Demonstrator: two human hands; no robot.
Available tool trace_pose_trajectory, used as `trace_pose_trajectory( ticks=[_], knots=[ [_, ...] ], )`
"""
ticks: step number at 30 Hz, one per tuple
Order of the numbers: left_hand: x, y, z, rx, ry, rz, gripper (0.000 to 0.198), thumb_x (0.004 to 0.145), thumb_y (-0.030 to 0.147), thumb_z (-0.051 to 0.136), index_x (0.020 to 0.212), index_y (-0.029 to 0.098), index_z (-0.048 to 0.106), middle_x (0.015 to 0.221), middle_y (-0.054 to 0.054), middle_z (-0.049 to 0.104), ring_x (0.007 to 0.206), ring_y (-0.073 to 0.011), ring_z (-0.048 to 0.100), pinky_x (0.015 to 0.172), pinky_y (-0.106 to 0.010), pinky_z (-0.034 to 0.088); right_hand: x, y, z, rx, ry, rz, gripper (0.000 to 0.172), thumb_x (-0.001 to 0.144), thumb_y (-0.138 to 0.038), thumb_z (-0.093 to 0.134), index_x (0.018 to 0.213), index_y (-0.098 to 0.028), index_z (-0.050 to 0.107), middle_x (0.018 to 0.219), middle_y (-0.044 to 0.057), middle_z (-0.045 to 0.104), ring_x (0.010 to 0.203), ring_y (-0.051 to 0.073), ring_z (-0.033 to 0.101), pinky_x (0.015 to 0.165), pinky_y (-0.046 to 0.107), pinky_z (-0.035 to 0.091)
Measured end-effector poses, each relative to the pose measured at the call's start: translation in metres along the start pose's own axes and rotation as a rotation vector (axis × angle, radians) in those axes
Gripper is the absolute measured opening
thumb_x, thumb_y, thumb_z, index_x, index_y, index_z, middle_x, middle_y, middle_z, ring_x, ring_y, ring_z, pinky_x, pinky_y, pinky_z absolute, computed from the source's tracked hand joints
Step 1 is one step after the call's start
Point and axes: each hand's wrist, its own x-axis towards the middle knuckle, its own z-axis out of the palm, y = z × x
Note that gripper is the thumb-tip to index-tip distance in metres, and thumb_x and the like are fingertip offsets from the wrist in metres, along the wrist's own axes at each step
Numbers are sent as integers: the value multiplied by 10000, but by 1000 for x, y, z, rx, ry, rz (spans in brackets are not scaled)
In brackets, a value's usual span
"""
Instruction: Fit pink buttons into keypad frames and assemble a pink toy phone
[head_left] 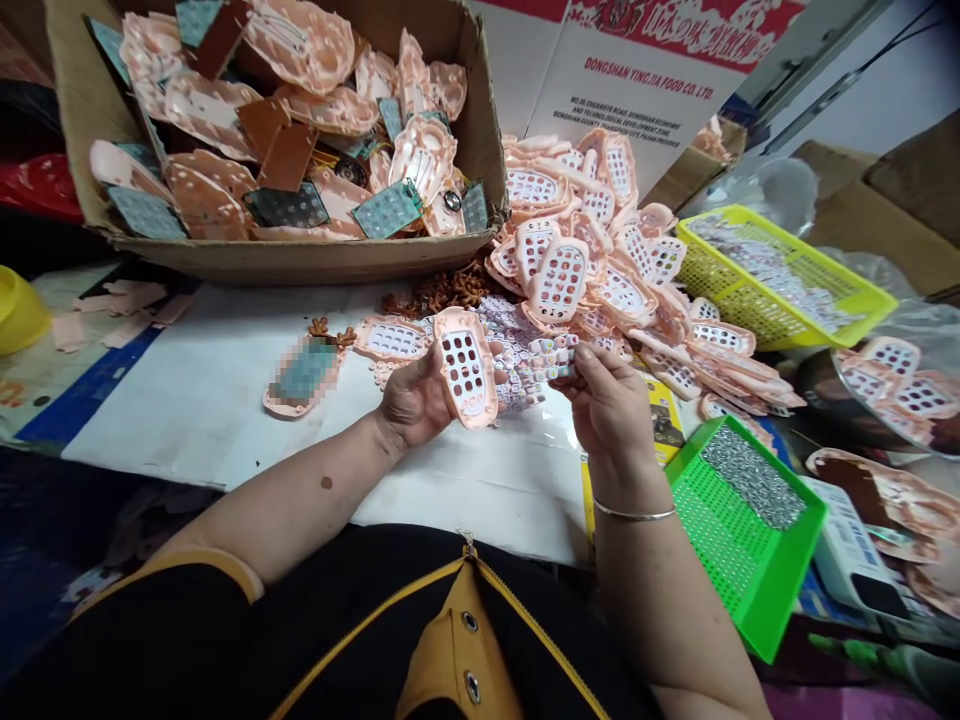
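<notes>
My left hand (415, 398) holds a pink plastic toy phone shell (466, 365) upright, its grid of button holes facing me. Between the fingertips of my right hand (611, 395) is a small button pad (555, 357) with coloured prints on its keys. The pad is held to the right of the shell, apart from it. Behind both hands lies a heap of similar button pads (506, 345). Left of my left hand rests another pink shell (300, 385), its upper part blurred out. A further shell (391, 338) lies just behind my left hand.
A cardboard box (315, 258) of shells and circuit boards stands at the back left. Shell faces (555, 280) are piled at the back right. A yellow basket (780, 285) holds button pads; a green basket (750, 560) holds screws. Brown antler-shaped pieces (442, 290) lie by the box.
</notes>
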Motion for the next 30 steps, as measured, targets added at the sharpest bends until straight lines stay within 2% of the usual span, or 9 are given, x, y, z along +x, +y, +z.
trace_pose_trajectory(
  ticks=[6,11,13,16,19,21,24,30],
  knots=[
    [-1,-5,-6,-32,-58,-23,791,663,524,802,1340,197,553,1309,-151,663,1172,-389,648,1000,-621,494,-12,-3,5,-3,-93,-45,234,764,-415,769,862,-224,676,696,-39,638,568,87,606,606,281,589],
    [-1,-6,-6,-17,-54,-34,708,668,536,788,1239,156,616,1297,-175,665,1250,-405,593,1047,-615,456,-19,-3,11,-16,-77,-107,212,782,-407,751,857,-224,674,678,-39,640,550,99,611,592,296,587],
    [-1,-7,-6,-17,-63,-45,675,668,548,785,1200,158,640,1294,-170,667,1248,-403,594,1044,-613,455,-27,-6,17,-59,-16,-238,161,808,-367,738,870,-233,674,703,-33,668,582,112,639,605,300,585],
    [-1,-9,-7,-16,-75,-98,677,632,584,800,1147,164,672,1259,-156,687,1209,-405,617,1013,-612,471,-44,-16,26,-319,-2,-624,98,858,-242,696,952,-258,674,869,0,750,788,147,720,744,326,597],
    [-1,-10,-8,-6,-77,-137,700,603,620,799,1099,138,692,1159,-164,726,1208,-407,615,1012,-573,473,-58,-23,33,-714,-202,-1037,204,874,-133,649,1034,-259,652,1045,39,780,986,177,734,900,363,574],
    [-2,-11,-7,6,-79,-134,701,611,632,783,1083,121,699,1130,-169,733,1236,-396,598,1036,-524,460,-62,-24,35,-898,-313,-1211,244,878,-96,618,1068,-248,635,1100,56,777,1032,184,730,952,377,549],
    [-2,-11,-5,25,-106,-144,745,577,659,790,1066,103,708,1158,-184,720,1278,-393,565,1052,-478,447,-63,-22,36,-1039,-355,-1309,261,893,-86,577,1105,-230,627,1149,70,765,1070,186,718,985,386,517],
    [-2,-9,-6,32,-129,-122,721,636,643,753,1129,120,688,1125,-176,729,1252,-388,588,1037,-484,458,-70,-29,35,-1162,-378,-1308,313,914,-109,560,1205,-207,619,1138,72,768,1001,185,715,1003,382,484]
  ],
)
